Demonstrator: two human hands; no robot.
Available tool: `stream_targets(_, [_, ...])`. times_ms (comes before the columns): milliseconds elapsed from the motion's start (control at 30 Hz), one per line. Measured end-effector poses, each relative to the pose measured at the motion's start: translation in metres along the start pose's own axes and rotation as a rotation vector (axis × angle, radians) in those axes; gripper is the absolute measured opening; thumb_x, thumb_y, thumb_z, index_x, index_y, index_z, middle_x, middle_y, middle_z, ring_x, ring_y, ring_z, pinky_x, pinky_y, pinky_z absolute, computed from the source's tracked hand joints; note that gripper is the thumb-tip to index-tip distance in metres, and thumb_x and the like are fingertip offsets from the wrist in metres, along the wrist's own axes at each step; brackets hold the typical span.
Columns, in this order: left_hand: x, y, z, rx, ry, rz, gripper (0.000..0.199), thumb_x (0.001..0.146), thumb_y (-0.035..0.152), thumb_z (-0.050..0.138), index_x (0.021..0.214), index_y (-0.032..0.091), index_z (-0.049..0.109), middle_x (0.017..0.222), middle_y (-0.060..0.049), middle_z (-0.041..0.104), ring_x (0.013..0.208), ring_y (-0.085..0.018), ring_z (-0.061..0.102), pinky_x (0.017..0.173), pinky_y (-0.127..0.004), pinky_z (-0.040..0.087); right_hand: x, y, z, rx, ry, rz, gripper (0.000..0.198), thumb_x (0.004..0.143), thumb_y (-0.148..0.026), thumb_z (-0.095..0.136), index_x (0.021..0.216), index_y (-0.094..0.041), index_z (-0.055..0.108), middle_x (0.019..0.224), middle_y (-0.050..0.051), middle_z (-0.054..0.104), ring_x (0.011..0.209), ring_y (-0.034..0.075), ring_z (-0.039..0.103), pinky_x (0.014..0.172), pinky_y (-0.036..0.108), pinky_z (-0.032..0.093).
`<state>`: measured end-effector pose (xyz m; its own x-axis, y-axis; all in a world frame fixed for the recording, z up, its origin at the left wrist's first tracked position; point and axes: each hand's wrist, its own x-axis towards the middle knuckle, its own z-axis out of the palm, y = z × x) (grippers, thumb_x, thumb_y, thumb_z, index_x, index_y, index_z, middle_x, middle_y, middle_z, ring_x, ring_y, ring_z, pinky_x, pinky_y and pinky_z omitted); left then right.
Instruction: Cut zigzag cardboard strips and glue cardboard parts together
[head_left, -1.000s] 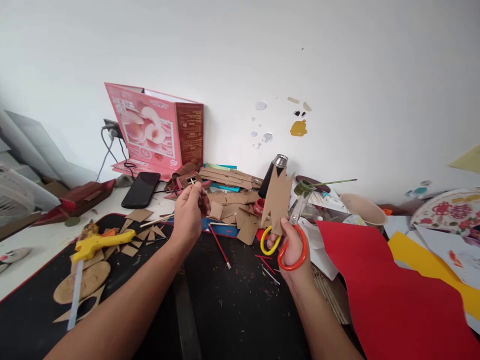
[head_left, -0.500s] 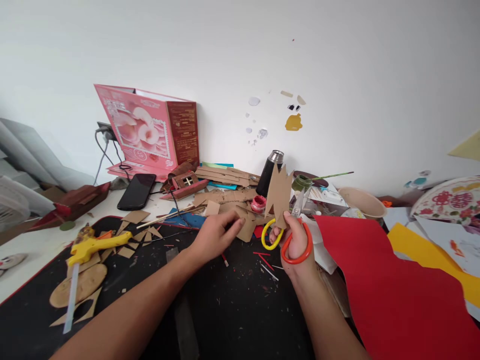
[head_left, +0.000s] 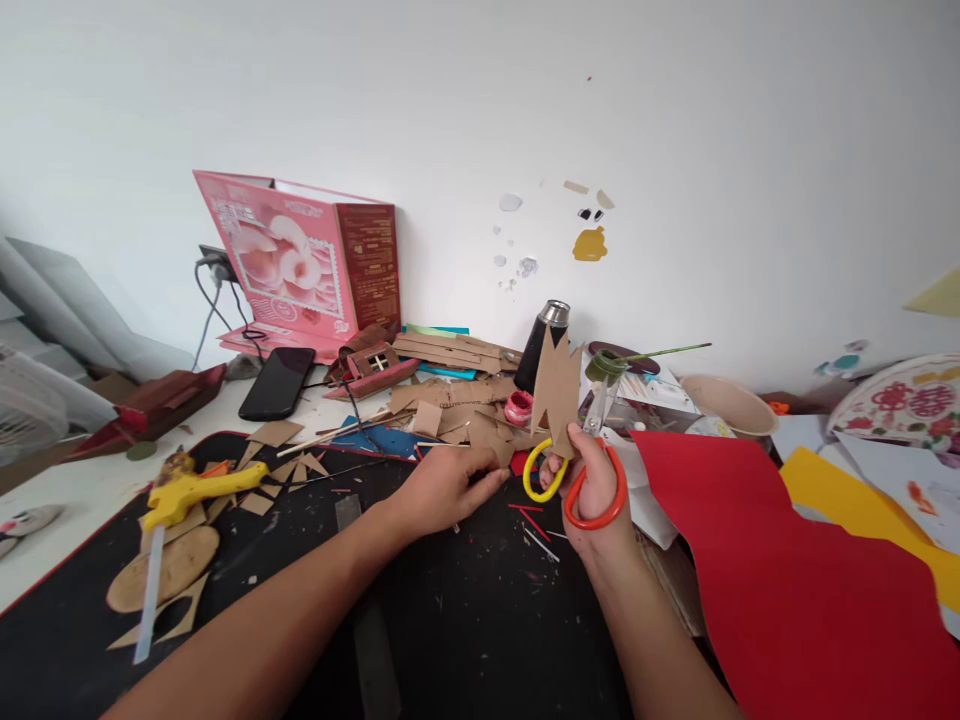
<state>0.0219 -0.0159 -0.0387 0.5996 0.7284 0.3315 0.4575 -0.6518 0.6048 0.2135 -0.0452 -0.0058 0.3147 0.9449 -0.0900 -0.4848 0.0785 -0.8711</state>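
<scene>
Left hand [head_left: 448, 490] has come lower, loosely curled, its grasp unclear, while closed right hand [head_left: 589, 485] holds scissors [head_left: 592, 426] and, above its fingers, card [head_left: 556, 400], probably light, stiff, easily creased, best held mid-body.

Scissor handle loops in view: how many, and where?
2: the yellow loop, at the lower end of the spiky cardboard piece, and the orange loop, to its right in the picture. Others could be hidden.
</scene>
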Motion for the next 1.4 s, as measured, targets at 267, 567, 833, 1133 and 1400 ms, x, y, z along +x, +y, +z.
stream_targets(267, [-0.001, -0.001, 0.005, 0.055, -0.094, 0.056, 0.025, 0.108, 0.036, 0.056, 0.094, 0.021, 0.071, 0.081, -0.002, 0.075, 0.071, -0.017, 0.068, 0.066, -0.027, 0.041, -0.001, 0.001, 0.001, -0.022, 0.005, 0.004, 0.049, 0.068, -0.057, 0.091, 0.073, -0.022, 0.059, 0.048, -0.006, 0.054, 0.04, 0.014, 0.053, 0.04, 0.026, 0.048])
stream_targets(567, [-0.001, 0.001, 0.004, 0.074, -0.098, 0.07, 0.021, 0.107, 0.032, 0.058, 0.097, 0.023, 0.073, 0.084, -0.003, 0.078, 0.073, -0.019, 0.071, 0.065, -0.028, 0.042, -0.007, 0.009, -0.001, -0.082, -0.099, -0.012, 0.045, 0.078, -0.056, 0.087, 0.071, -0.021, 0.059, 0.051, -0.002, 0.06, 0.043, 0.017, 0.061, 0.041, 0.027, 0.052])
stream_targets(833, [0.002, -0.005, -0.009, 0.061, 0.034, -0.005, 0.023, 0.106, 0.034, 0.056, 0.092, 0.022, 0.071, 0.078, -0.002, 0.074, 0.068, -0.017, 0.065, 0.064, -0.028, 0.041, -0.008, 0.014, 0.0, -0.126, -0.115, -0.016, 0.047, 0.078, -0.059, 0.087, 0.071, -0.021, 0.059, 0.05, -0.002, 0.059, 0.04, 0.017, 0.059, 0.039, 0.026, 0.05])
stream_targets(1133, [0.015, 0.001, -0.049, 0.049, 0.253, -0.238, 0.026, 0.099, 0.043, 0.055, 0.102, 0.023, 0.072, 0.088, -0.004, 0.079, 0.078, -0.022, 0.071, 0.069, -0.031, 0.048, -0.001, 0.026, -0.004, -0.123, -0.099, -0.029, 0.046, 0.078, -0.06, 0.086, 0.078, -0.021, 0.06, 0.051, -0.003, 0.061, 0.039, 0.013, 0.056, 0.039, 0.023, 0.049])
stream_targets(1400, [0.021, -0.017, -0.113, 0.383, 0.394, -0.502, 0.034, 0.096, 0.049, 0.058, 0.109, 0.022, 0.074, 0.105, -0.009, 0.082, 0.093, -0.029, 0.075, 0.078, -0.036, 0.052, -0.009, 0.037, 0.0, -0.206, -0.199, -0.015, 0.046, 0.083, -0.065, 0.08, 0.089, -0.023, 0.062, 0.054, -0.005, 0.061, 0.039, 0.015, 0.058, 0.038, 0.023, 0.051])
